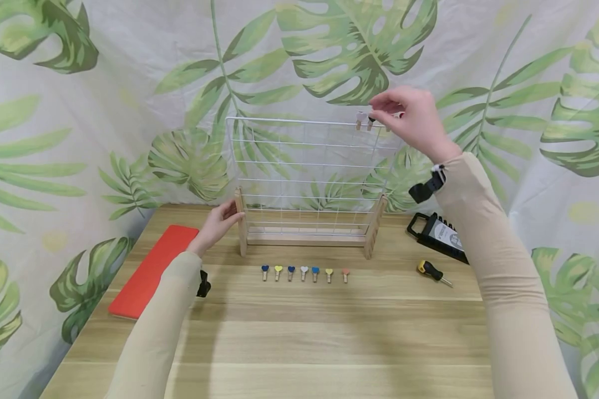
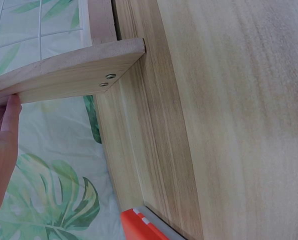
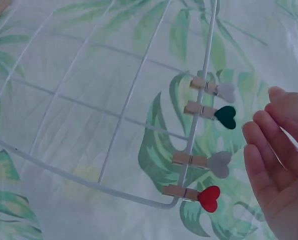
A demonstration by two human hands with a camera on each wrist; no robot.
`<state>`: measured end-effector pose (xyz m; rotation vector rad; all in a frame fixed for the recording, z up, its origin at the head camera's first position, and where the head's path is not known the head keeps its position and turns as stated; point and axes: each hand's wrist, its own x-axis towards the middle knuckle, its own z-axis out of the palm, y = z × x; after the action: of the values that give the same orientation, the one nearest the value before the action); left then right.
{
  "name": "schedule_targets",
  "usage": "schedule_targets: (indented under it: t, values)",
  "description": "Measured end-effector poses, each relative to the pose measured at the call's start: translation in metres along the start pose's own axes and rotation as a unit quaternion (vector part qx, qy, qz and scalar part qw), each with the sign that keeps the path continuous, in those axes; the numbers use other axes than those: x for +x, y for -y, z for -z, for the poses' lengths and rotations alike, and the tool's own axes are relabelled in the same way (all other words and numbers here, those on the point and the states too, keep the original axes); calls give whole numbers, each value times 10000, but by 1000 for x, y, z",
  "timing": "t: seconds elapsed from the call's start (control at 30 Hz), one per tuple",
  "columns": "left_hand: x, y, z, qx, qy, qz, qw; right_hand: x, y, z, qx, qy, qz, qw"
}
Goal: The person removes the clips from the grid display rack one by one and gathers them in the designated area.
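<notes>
A white wire grid rack [image 1: 289,119] stands upright between two wooden side posts. My left hand [image 1: 214,226] grips the left post [image 1: 242,235], its thumb on the wood in the left wrist view. At the grid's upper right corner is my right hand [image 1: 413,119], fingers loosely bent and nothing between them. Beside its fingertips, several small wooden heart clothespins are clipped on the top wire: two pale ones, a green-heart clothespin [image 3: 225,117] and a red-heart clothespin [image 3: 209,199]. More heart clothespins [image 1: 291,273] lie in a row on the table before the rack.
On the left of the wooden table [image 1: 299,343] lies a flat red book-like object [image 1: 155,271]. To the right are a yellow and black screwdriver [image 1: 431,270] and a black bit holder [image 1: 436,235], partly behind my right sleeve. A leaf-patterned cloth [image 1: 179,33] hangs behind the rack.
</notes>
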<state>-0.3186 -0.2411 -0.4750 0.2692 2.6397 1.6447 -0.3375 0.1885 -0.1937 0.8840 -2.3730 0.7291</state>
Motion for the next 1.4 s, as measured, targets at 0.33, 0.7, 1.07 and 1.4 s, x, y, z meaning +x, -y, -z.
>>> schedule_targets:
  t: [0.33, 0.7, 1.07, 1.4]
  values:
    - [-2, 4, -4, -181, 110, 19, 9998, 21, -13, -8, -490, 956, 233, 9939]
    - [-12, -24, 0, -294, 180, 46, 9994, 26, -11, -12, -579, 760, 483, 9943]
    - [0, 4, 0, -131, 47, -40, 9999, 26, -11, -16, -537, 435, 658, 9954]
    - [1, 1, 1, -92, 31, -41, 9999, 25, -13, -17, -435, 205, 844, 9953]
